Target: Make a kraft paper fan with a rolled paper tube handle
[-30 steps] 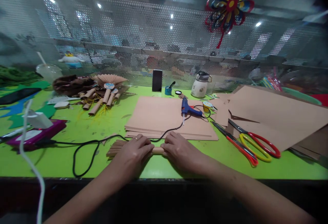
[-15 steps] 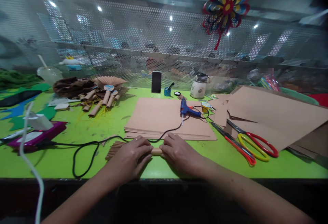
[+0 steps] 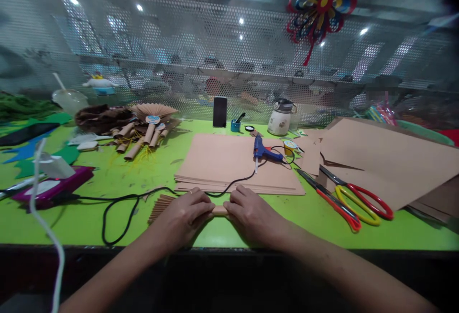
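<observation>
A perforated screen (image 3: pixel 201 36) spans the back, with a paper flower (image 3: pixel 324 1) hanging in front of it at upper right. Before it runs the green table (image 3: pixel 79 224). A broad loose sheet (image 3: pixel 380 160) takes up the table's right side, and a stack of card (image 3: pixel 218 165) lies in the middle, its near edge right behind the hands. The left hand (image 3: pixel 190 212) and right hand (image 3: pixel 251 212) rest near the table's front edge, both with fingers closed over a paper roll (image 3: pixel 220 210), a short length of it bare between them. Pleated paper (image 3: pixel 161 208) spreads out from beneath the left hand, which hides whether it joins the roll. To the right, well clear of the roll, lie red-and-yellow scissors (image 3: pixel 362 200) beside a red-handled pair (image 3: pixel 335 205). Finished fans (image 3: pixel 152 126) are heaped at back left; nearer, a purple power strip (image 3: pixel 68 186) has a white plug in it. A flask (image 3: pixel 279 119) stands beyond the stack. The glue gun (image 3: pixel 265 150) sits on the card, and a black cord (image 3: pixel 89 199) runs across just behind the hands, looping left of the pleats. A phone (image 3: pixel 220 112) stands upright near the screen, beside a small blue pot (image 3: pixel 235 125).
</observation>
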Motion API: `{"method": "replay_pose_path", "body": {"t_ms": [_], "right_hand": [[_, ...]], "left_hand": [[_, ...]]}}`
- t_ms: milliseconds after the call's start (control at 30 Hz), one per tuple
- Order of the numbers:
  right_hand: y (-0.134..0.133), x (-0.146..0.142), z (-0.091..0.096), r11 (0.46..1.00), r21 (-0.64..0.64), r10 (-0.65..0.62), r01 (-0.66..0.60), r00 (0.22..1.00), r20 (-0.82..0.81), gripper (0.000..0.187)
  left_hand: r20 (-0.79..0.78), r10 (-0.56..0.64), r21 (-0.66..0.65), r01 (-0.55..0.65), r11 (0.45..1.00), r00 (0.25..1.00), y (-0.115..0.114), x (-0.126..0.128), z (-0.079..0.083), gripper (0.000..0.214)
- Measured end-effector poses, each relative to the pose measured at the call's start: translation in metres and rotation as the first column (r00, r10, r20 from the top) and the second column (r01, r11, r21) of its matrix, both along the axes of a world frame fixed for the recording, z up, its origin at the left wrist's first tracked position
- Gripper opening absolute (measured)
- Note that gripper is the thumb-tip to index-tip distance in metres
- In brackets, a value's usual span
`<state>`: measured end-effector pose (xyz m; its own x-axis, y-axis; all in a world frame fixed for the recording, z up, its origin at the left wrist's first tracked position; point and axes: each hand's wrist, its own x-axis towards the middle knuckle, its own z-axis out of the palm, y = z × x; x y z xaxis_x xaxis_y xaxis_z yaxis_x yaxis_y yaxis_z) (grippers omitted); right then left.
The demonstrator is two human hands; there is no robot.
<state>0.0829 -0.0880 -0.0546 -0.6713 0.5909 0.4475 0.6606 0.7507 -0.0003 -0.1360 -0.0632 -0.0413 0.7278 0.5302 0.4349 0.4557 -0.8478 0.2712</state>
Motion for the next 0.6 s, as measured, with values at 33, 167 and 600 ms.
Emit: {"method": "replay_pose_path", "body": {"t_ms": [33,167,600], "right_hand": [[-0.0002,0.0002,0.0003,1.0,-0.001,0.002,-0.002,1.0,-0.003,0.011],[-0.001,0.0003,0.0021,1.0,-0.013,0.005,-0.005,1.0,-0.001,0.011],[-0.0037,-0.0004,0.003,0.994,-0.107,-0.014,0.004,0.996,-0.091,0.019]], "left_hand": [[0.0,-0.002,-0.008,0.002,1.0,1.0,-0.0002,-0.0004,-0.0002,0.019],[-0.011,0.0,-0.037,0.0,0.999,1.0,-0.0025,-0.0016,0.0005,0.019],[-0.014,0.032,-0.082,-0.033,0.996,0.999,-0.0051,-0.0018,0.0044,0.021]]}}
